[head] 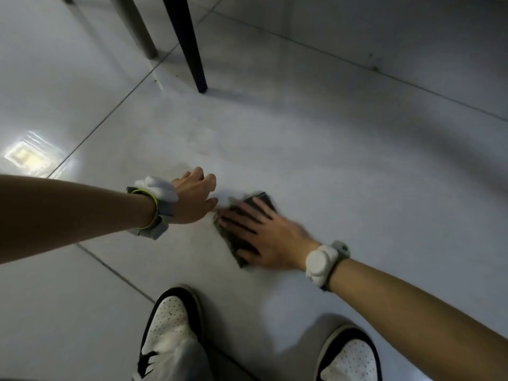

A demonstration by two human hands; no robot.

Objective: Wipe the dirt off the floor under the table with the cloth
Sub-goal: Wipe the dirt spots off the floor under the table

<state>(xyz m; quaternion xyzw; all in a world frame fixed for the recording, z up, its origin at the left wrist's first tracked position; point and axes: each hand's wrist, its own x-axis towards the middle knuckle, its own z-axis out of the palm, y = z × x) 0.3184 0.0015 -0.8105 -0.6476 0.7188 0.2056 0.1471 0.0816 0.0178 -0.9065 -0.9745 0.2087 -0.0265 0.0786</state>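
A dark folded cloth (262, 199) lies flat on the pale tiled floor (330, 160). My right hand (264, 235) presses down on it with fingers spread, and is motion-blurred. My left hand (195, 196) rests on the floor just left of the cloth, fingers curled, holding nothing. A faint smeared patch (203, 141) shows on the tile beyond the hands. Both wrists wear white bands.
A black table leg (189, 45) stands on the floor ahead, with a grey chair leg (140, 31) to its left. A wall base (384, 67) runs along the right back. My two white and black shoes (170, 325) (349, 356) are at the bottom.
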